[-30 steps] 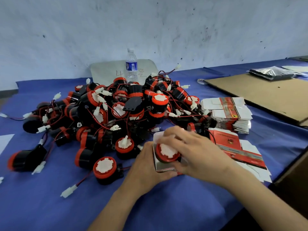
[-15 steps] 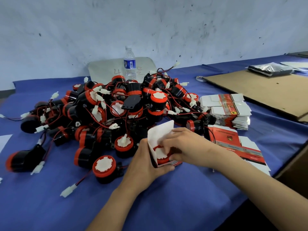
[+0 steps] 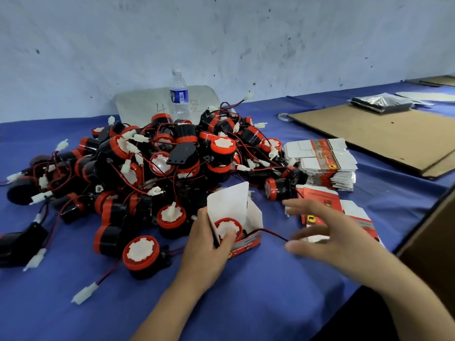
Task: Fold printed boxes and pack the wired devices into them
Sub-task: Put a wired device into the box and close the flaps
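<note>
Inside box (image 3: 254, 217), device (image 3: 227, 225) under left hand (image 3: 204, 244) fingers (image 3: 229, 238).

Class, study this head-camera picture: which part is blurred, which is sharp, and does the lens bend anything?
Head view: the right hand is smeared by motion blur; the left hand and the box it grips are sharp; the far edge of the blue table looks bowed, a wide-angle effect; light is soft, with no hard shadows.
</note>
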The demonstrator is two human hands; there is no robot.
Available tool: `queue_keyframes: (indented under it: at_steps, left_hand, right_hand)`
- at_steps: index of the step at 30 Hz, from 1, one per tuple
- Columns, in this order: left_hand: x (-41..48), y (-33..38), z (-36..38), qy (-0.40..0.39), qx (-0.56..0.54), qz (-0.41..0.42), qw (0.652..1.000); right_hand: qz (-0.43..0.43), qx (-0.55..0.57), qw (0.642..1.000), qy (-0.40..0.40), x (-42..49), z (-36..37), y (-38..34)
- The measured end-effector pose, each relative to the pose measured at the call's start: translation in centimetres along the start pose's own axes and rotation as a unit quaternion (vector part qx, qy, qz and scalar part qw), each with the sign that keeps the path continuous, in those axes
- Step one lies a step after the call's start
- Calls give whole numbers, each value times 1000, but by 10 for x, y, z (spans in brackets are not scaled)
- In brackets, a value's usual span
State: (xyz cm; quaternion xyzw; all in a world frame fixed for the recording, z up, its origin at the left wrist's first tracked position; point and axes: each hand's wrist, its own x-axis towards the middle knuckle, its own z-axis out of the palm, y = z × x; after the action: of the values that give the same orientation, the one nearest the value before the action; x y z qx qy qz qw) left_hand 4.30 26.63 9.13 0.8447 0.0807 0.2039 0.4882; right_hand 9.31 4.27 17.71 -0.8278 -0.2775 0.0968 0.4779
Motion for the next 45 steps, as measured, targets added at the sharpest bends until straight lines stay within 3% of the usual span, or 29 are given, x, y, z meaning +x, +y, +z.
queue_keyframes:
  at_steps: [8,18,25,28,33,38,45]
  left_hand:
    - [0,1,1,1,-11,-15,1000]
    - [-1,0,4,5,-25,-7,1000]
    - [0,-2,4,8,-25,2,1000]
    - [-1,-1,4,7,-21,8,1000]
    - [-1,1,5,2,-9,13,1000]
    - [0,1,8,5,-1,9,1000]
    - [-3,4,10,18,-9,11,1000]
  right_hand:
    - [-99,179,962,178,-13,42,11]
    - [-221,23,965,136,43,51,3]
    - [-193,94,971,107,49,62,11]
    - [-229,-45,957,170,46,75,20]
    - [-299,-288,862,290,44,93,31]
    - [-277,-319,828,368,39,96,40]
    - [-257,-352,821,369,39,93,36]
